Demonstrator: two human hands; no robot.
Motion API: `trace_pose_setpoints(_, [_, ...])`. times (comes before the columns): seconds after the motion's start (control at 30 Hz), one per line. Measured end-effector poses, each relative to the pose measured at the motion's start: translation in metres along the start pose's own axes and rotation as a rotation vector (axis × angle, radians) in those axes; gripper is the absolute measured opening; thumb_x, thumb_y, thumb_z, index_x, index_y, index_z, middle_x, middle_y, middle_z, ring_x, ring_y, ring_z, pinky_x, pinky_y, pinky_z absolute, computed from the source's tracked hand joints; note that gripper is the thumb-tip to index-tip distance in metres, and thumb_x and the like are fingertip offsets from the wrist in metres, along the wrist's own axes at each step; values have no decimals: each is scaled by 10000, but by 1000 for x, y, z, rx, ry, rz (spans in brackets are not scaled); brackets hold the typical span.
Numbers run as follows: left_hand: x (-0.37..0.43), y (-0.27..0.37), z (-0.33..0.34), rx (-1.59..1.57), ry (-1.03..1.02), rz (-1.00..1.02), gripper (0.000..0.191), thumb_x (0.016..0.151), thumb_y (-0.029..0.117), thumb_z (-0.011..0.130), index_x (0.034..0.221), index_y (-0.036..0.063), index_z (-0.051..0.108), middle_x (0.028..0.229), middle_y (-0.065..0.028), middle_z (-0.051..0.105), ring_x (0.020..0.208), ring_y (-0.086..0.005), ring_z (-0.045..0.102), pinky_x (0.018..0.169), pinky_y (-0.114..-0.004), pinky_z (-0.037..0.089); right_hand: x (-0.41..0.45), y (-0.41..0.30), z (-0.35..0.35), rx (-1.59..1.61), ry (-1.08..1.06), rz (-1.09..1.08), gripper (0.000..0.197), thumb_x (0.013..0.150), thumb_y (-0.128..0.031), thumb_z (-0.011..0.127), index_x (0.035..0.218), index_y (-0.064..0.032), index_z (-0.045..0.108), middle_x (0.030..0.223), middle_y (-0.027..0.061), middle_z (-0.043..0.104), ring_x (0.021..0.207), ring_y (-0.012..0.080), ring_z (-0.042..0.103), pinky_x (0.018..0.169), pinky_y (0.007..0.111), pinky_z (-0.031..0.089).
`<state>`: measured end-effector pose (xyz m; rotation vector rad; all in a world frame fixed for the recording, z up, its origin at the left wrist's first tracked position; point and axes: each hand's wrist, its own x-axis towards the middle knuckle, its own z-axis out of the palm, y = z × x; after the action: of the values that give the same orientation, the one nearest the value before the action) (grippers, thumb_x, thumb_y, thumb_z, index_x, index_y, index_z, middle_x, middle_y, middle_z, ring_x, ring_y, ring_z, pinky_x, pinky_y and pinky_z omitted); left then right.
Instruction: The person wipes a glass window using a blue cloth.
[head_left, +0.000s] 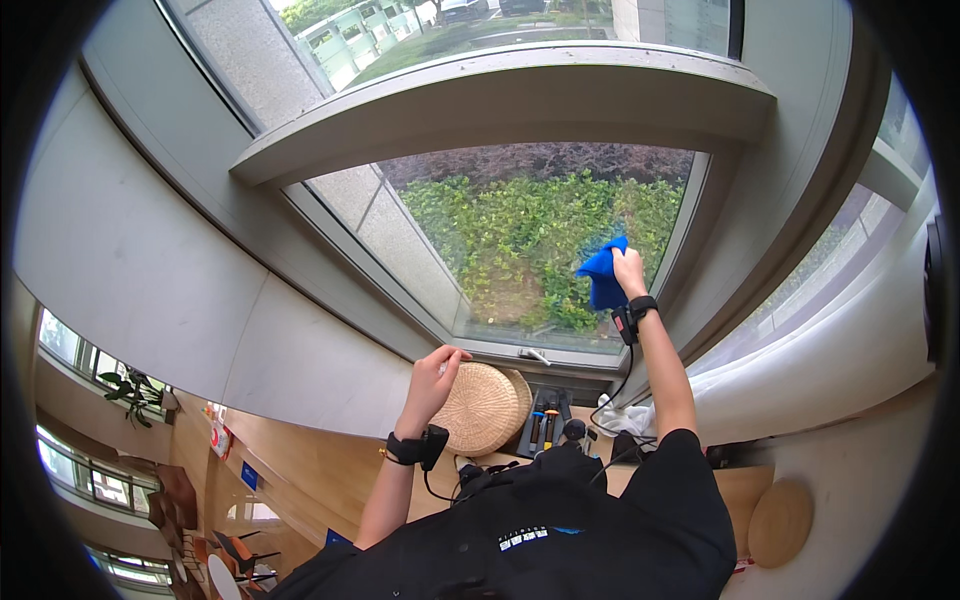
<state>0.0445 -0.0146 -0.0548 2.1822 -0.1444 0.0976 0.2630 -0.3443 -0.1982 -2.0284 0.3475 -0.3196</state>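
My right hand (630, 271) grips a blue cloth (602, 274) in front of the lower right part of the window pane (510, 247). Whether the cloth presses on the glass cannot be told for sure; a faint blue reflection shows beside it. My left hand (439, 381) is raised above a round woven straw cushion (477, 411), fingers loosely curled; whether something small is between them is unclear. A window handle (534, 355) sits on the bottom frame, between my two hands. Each wrist wears a black strap with a small cabled device.
A grey tray (551, 405) with several tools stands beside the straw cushion. White cloth (626, 415) lies to its right, near a white curtain (825, 352). A thick frame crossbar (502, 105) juts out above the pane. A marble-like wall panel (165, 285) is at left, a round stool (780, 523) at lower right.
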Motion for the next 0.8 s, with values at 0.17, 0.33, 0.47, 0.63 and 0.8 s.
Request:
trace_pose_setpoints(0.17, [34,38,17,17,-50,79,195,840,137,457,831,-21,571,684,-103,581,637,-139,535,601,-251,407,-17,-125,-68,436,217,-343,313,825,-242,474,755,52,556,572,81,532,525,153,467,519,317,373])
trace_pose_setpoints(0.33, [57,66,34,-54,-93,122,203,846,153,461,847,-14,577,683,-83,561,641,-114,496,601,-243,389,-9,-113,-66,310,304,-322,347,827,-257,469,722,69,526,553,140,503,506,207,472,516,342,362])
trace_pose_setpoints(0.47, [58,75,47,-89,-134,121,197,846,153,465,849,-8,579,709,-79,568,672,-113,503,624,-239,389,-25,-41,-33,280,148,-107,298,808,-249,459,826,28,567,711,221,571,693,359,558,620,380,413])
trace_pose_setpoints(0.63, [58,78,69,-65,-215,121,192,847,148,462,845,-8,574,713,-89,568,676,-117,514,622,-235,394,-25,53,-6,104,138,118,315,782,-256,457,808,33,579,762,248,567,762,372,562,668,409,422])
trace_pose_setpoints(0.8, [52,77,75,-53,-259,87,186,848,139,458,845,-11,568,698,-86,559,651,-116,502,605,-237,390,-31,4,-32,225,230,128,370,786,-289,455,805,60,577,777,268,561,788,374,562,673,410,427])
